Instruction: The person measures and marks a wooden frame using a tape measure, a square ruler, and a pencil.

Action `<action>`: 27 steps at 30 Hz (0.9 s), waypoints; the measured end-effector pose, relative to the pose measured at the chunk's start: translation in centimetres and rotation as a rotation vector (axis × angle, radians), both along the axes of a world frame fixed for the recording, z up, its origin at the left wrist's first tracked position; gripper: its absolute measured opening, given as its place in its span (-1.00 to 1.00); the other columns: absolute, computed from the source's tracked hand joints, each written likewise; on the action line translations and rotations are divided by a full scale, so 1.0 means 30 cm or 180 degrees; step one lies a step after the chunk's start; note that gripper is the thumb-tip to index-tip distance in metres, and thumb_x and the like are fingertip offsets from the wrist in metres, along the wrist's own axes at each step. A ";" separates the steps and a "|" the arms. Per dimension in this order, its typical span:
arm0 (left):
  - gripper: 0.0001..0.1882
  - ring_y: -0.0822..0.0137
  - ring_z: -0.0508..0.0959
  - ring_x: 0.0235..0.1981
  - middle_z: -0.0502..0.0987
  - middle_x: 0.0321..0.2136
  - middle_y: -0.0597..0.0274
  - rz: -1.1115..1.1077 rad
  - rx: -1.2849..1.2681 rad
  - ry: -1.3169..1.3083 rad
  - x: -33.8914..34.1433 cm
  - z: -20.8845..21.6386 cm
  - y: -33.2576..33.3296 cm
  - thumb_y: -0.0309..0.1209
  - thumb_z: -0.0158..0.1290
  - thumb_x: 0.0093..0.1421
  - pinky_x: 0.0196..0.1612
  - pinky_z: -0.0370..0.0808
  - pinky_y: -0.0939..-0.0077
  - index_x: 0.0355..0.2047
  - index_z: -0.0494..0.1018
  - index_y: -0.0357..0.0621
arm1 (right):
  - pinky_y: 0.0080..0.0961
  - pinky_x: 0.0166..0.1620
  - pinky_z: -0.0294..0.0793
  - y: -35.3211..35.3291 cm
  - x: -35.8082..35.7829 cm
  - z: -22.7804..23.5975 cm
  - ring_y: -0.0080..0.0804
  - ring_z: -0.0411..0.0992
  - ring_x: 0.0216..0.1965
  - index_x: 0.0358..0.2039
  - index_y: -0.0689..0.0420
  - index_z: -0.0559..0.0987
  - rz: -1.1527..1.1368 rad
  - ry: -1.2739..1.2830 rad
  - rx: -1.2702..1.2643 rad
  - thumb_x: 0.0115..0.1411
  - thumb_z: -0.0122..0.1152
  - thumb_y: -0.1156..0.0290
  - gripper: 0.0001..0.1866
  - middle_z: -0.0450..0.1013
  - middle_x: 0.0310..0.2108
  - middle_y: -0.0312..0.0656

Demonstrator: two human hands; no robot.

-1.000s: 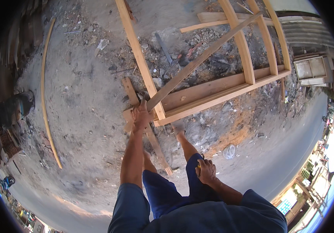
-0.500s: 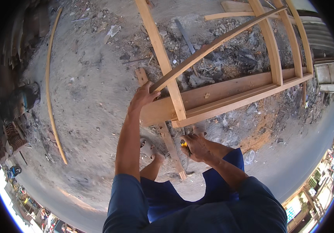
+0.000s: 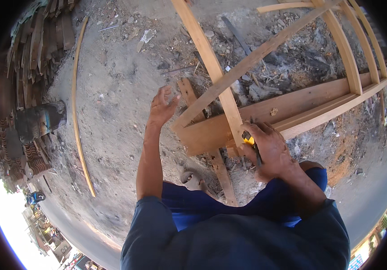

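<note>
My left hand (image 3: 162,108) is open, its fingers apart and holding nothing, left of the diagonal wooden batten's end. The diagonal batten (image 3: 252,60) lies across an upright wooden post (image 3: 211,63) and slants up to the right over the frame. In my right hand (image 3: 270,150) is a small yellow-and-black tape measure (image 3: 249,140), mostly hidden by the fingers. That hand is at the foot of the post, by the near corner of the wooden frame (image 3: 308,99). I cannot tell whether the tape measure touches the wood.
A nailed plank (image 3: 223,175) lies on the ground by my foot (image 3: 193,181). Farther left is a long thin wooden strip (image 3: 77,112). Stacked boards (image 3: 45,36) stand at the far left. A dark flat bar (image 3: 236,33) lies among rubble behind the frame.
My left hand has let go of the diagonal batten and opened beside it. My right hand has moved up and right with the tape measure, to the post's foot.
</note>
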State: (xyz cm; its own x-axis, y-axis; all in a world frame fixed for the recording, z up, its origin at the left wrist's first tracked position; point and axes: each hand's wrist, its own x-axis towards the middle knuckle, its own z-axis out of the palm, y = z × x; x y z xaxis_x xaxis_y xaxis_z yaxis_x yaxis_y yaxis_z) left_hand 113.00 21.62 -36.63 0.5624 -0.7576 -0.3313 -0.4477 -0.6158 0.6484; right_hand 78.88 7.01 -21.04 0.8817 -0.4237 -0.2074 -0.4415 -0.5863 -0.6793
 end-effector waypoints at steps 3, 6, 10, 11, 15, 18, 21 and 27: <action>-0.10 -0.14 0.49 0.16 0.48 0.15 -0.14 -0.0884 0.0525 -0.0488 -0.084 0.022 0.095 -0.15 0.34 0.08 0.24 0.41 0.13 0.34 0.16 -0.10 | 0.03 0.01 0.39 -0.031 -0.030 0.035 0.20 0.41 -0.06 0.11 0.22 0.44 -0.0253 -0.0120 -0.0359 0.18 0.26 0.37 -0.51 0.45 -0.11 0.15; -0.08 -0.16 0.47 0.18 0.42 0.18 -0.21 -0.1020 0.1038 -0.0310 -0.156 -0.043 0.160 -0.22 0.35 0.04 0.24 0.39 0.12 0.32 0.09 -0.13 | 0.04 -0.01 0.39 -0.008 -0.022 0.124 0.23 0.40 -0.06 0.12 0.24 0.45 -0.0529 -0.0331 -0.0446 0.16 0.27 0.40 -0.49 0.46 -0.11 0.17; -0.20 -0.08 0.52 0.12 0.48 0.06 -0.18 -0.0866 0.0416 0.0395 -0.101 -0.101 0.185 -0.39 0.26 0.07 0.20 0.45 0.17 0.26 0.09 -0.16 | 0.04 -0.04 0.39 0.058 -0.039 0.168 0.24 0.42 -0.10 0.11 0.25 0.45 -0.0788 -0.0450 -0.0604 0.17 0.27 0.40 -0.51 0.47 -0.13 0.18; -0.21 -0.02 0.54 0.07 0.49 0.02 -0.13 -0.0859 0.0352 0.0615 -0.074 -0.108 0.191 -0.40 0.25 0.07 0.14 0.47 0.20 0.25 0.11 -0.17 | 0.04 -0.05 0.40 0.077 -0.046 0.170 0.24 0.42 -0.10 0.11 0.25 0.45 -0.0823 -0.0474 -0.0637 0.17 0.27 0.40 -0.51 0.47 -0.13 0.18; -0.29 0.25 0.55 -0.19 0.53 -0.12 0.03 -0.0686 0.0096 0.1765 0.008 -0.122 0.180 -0.46 0.23 0.06 -0.16 0.51 0.36 0.21 0.18 -0.21 | 0.02 -0.06 0.43 0.158 -0.073 0.145 0.23 0.43 -0.12 0.10 0.25 0.46 -0.0828 -0.0218 -0.0714 0.16 0.28 0.39 -0.51 0.47 -0.14 0.18; -0.37 0.38 0.48 -0.38 0.54 -0.17 0.07 -0.0538 -0.0026 0.2507 0.038 -0.155 0.190 -0.44 0.17 0.10 -0.36 0.42 0.46 0.18 0.24 -0.24 | 0.04 -0.06 0.45 0.224 -0.049 0.100 0.27 0.43 -0.13 0.09 0.24 0.46 -0.0581 -0.0118 -0.0858 0.16 0.28 0.39 -0.51 0.47 -0.16 0.21; -0.41 0.41 0.44 -0.48 0.55 -0.20 0.09 -0.0325 -0.0333 0.3420 0.064 -0.185 0.197 -0.34 0.09 0.17 -0.46 0.37 0.48 0.19 0.26 -0.25 | 0.02 -0.07 0.46 0.314 0.002 0.068 0.24 0.45 -0.13 0.08 0.22 0.47 -0.0516 0.0178 -0.0705 0.16 0.29 0.37 -0.52 0.48 -0.17 0.18; -0.49 0.42 0.45 -0.52 0.57 -0.27 0.15 -0.0026 -0.0413 0.3825 0.089 -0.189 0.170 -0.30 -0.06 0.31 -0.51 0.36 0.50 0.23 0.26 -0.25 | -0.03 0.07 0.48 0.439 0.068 -0.058 0.12 0.47 0.01 0.10 0.19 0.47 -0.0323 0.0757 -0.0411 0.21 0.24 0.24 -0.51 0.50 -0.08 0.09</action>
